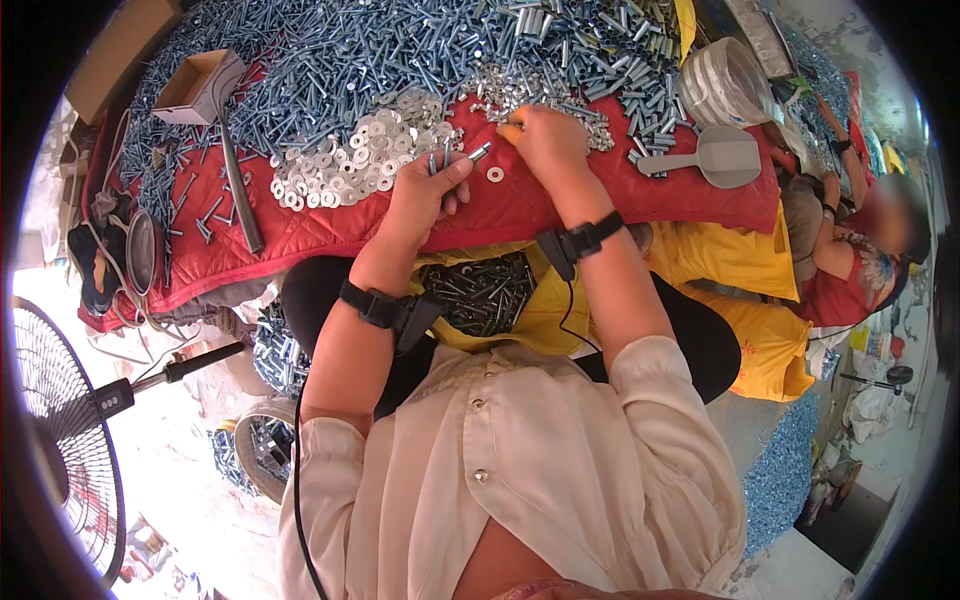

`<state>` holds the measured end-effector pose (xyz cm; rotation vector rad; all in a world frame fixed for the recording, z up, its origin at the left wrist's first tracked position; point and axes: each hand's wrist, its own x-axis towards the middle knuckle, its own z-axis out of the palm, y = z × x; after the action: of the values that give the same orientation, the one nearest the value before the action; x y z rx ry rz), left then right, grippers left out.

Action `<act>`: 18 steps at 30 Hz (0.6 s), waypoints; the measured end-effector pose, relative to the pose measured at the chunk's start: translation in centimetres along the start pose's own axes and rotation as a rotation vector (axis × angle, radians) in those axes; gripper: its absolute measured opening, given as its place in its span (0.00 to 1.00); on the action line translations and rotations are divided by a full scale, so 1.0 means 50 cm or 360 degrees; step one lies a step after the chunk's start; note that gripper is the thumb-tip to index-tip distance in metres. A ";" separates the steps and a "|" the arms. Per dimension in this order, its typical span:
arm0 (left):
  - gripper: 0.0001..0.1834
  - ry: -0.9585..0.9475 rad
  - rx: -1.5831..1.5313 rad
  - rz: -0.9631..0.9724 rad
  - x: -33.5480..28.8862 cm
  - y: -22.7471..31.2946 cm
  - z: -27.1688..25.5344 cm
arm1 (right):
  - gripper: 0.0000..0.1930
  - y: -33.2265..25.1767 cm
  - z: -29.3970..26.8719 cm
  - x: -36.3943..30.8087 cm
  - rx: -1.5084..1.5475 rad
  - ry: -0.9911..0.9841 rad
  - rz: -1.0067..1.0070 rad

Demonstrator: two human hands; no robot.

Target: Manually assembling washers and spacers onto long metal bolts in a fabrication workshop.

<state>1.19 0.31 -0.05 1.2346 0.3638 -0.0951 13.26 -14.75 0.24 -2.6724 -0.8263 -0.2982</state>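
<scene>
My left hand (430, 188) is closed around a few metal bolts (440, 160). One of them points right, with a shiny metal sleeve (480, 152) around its end. My right hand (550, 143) reaches to the near edge of a heap of small nuts (510, 88), its fingertips drawn together. Something yellow shows at those fingertips; whatever they pinch is too small to make out. Between the hands, a single flat washer (495, 174) lies on the red quilted cloth (330, 240). Left of my left hand spreads a pile of washers (350, 160).
Loose bolts (330, 60) and metal sleeves (640, 75) cover the far side. A grey scoop (728, 157), a white bucket (725, 85) and an open box (198, 85) stand around. A yellow sack (545, 300) of bolts sits at my lap. A fan (70, 450) is left; another person (850, 250) sits right.
</scene>
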 end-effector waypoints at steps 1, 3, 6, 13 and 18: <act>0.09 -0.0013 0.0021 0.0006 0.001 0.000 0.000 | 0.11 0.001 0.016 0.008 -0.0008 -0.0048 -0.0022; 0.10 -0.0020 0.0040 0.0007 0.002 -0.001 -0.001 | 0.11 0.008 0.027 0.009 0.0015 -0.0035 -0.0039; 0.10 0.0014 0.0082 0.0037 0.002 0.000 0.000 | 0.10 0.007 0.018 -0.001 0.0182 -0.0019 0.0029; 0.08 -0.0027 -0.0033 -0.0037 0.001 0.000 0.001 | 0.08 -0.015 -0.059 -0.062 0.2120 -0.0236 0.0627; 0.08 -0.0232 0.0074 -0.0043 -0.008 0.002 0.003 | 0.09 -0.058 -0.081 -0.103 0.1721 -0.0018 0.0281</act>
<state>0.86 0.14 0.23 1.2609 0.2526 -0.2166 6.99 -16.58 3.21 -1.6978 -0.5116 0.1794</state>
